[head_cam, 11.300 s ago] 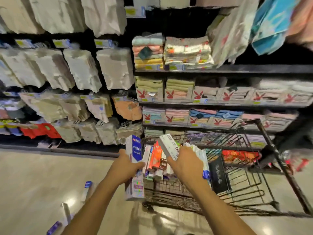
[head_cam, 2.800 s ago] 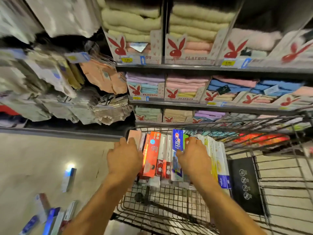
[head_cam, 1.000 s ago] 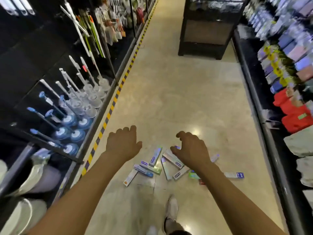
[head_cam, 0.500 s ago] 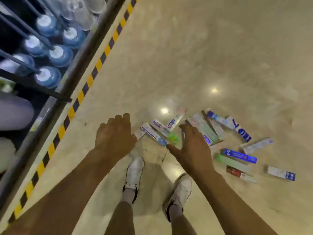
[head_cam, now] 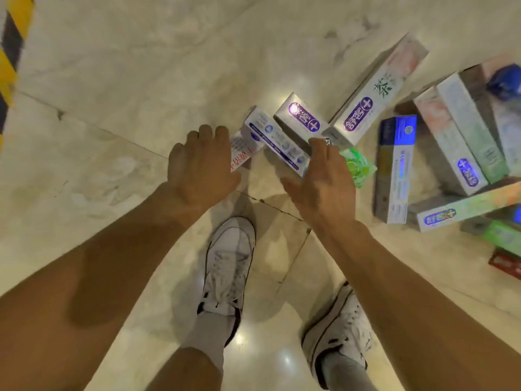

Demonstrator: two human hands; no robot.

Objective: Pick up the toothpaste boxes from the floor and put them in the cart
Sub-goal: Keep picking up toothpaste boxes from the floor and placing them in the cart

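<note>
Several toothpaste boxes lie scattered on the glossy beige floor (head_cam: 141,80). My left hand (head_cam: 201,165) hovers with relaxed fingers over the end of a white box with red print (head_cam: 239,153). My right hand (head_cam: 321,182) reaches with fingers spread over a white-and-blue box (head_cam: 275,139) and a green box (head_cam: 358,165). Neither hand holds anything. A white box with a purple logo (head_cam: 303,118) and a long tea-print box (head_cam: 375,91) lie just beyond. The cart is out of view.
My two white sneakers (head_cam: 229,263) (head_cam: 338,323) stand right below the hands. More boxes pile at the right, among them a blue-topped one (head_cam: 394,167) and a red one (head_cam: 504,263). A yellow-black floor stripe (head_cam: 8,60) runs along the left edge.
I have turned from the cart to the floor pile and bent down. Both empty hands have dropped close to the nearest boxes, which now look much larger.
</note>
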